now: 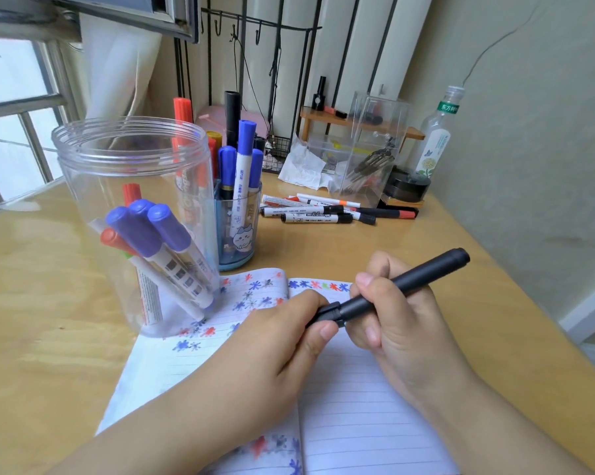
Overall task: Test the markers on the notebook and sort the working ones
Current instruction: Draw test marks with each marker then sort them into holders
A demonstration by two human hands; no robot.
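A wooden tabletop (374, 248) carries an open lined notebook (357, 399) directly beneath both hands, its upper lines dotted with blue, red and green star scribbles. Up and to the left of the left hand (272, 341), a clear plastic jar (131, 186) stands on the notebook's far left corner, holding blue-capped and red-capped markers that lean against its wall. Just beyond it, a small blue pen cup (237, 231) is packed with upright blue, red and black markers. Farther back, beyond the right hand (392, 313), loose markers (320, 212) lie in a cluster on the tabletop. Over the notebook's right page, both hands grip a black marker (402, 286): the right hand's fingers curl round its barrel, the far end tilting up and to the right, while the left hand's thumb and fingers pinch the near end, where the cap (328, 311) sits.
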